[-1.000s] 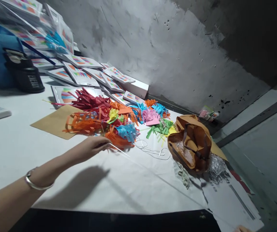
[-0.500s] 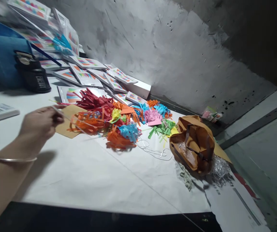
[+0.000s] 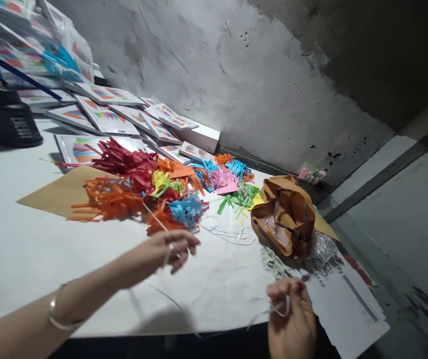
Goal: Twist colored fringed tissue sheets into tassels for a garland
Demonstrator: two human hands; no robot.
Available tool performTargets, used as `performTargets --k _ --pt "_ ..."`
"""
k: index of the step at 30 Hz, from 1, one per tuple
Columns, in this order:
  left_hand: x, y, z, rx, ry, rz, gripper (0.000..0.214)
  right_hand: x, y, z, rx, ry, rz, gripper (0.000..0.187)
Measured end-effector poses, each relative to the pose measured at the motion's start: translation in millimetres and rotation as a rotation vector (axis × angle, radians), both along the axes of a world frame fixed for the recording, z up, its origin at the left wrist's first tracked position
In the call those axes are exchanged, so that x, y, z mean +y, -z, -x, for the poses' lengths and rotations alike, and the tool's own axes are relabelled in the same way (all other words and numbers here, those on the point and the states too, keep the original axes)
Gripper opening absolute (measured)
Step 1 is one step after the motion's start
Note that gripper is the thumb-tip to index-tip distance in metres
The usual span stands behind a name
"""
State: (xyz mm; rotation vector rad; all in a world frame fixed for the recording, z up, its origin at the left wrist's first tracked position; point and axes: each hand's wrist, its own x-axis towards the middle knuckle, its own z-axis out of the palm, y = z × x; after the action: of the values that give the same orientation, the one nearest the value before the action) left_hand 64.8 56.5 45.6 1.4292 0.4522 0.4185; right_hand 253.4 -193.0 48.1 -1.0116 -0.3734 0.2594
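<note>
My left hand (image 3: pixel 174 249), a metal bangle on its wrist, is over the front of the white table with its fingers loosely curled around a white string (image 3: pixel 155 215). That string runs back to the pile of tissue-paper tassels in orange (image 3: pixel 111 198), dark red (image 3: pixel 124 158) and blue (image 3: pixel 187 209). Near the table's front edge, my right hand (image 3: pixel 291 319) is closed, with string looped at its fingertips. A slack stretch of string hangs between the hands, slightly blurred. More white cord (image 3: pixel 232 236) lies loosely coiled beside the tassels.
A brown bag (image 3: pixel 284 219) stands at the right, with clear plastic strands (image 3: pixel 324 252) beside it. Flat printed packs (image 3: pixel 105 114) are heaped along the wall. A black bottle (image 3: pixel 10 117) stands at the left, and a tan paper sheet (image 3: pixel 57 197) lies under the tassels.
My left hand has moved right from beside the tan paper to the table's front middle. My right hand has come into view at the lower right. The view has shifted rightward.
</note>
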Motion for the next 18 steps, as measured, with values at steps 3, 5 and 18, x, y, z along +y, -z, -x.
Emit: performTargets --k 3,5,18 --pt "-47.7 21.0 -23.1 -0.022 0.344 0.102 0.069 51.6 -10.2 35.3 0.062 -0.182 -0.115 0.018" --pt "-65.4 33.4 -30.4 -0.058 0.421 0.143 0.082 77.2 -15.1 52.5 0.098 -0.288 -0.163 0.019" --pt "-2.6 49.6 67.2 0.370 0.059 -0.302 0.044 35.7 15.2 -56.2 -0.066 0.364 0.053 0.027"
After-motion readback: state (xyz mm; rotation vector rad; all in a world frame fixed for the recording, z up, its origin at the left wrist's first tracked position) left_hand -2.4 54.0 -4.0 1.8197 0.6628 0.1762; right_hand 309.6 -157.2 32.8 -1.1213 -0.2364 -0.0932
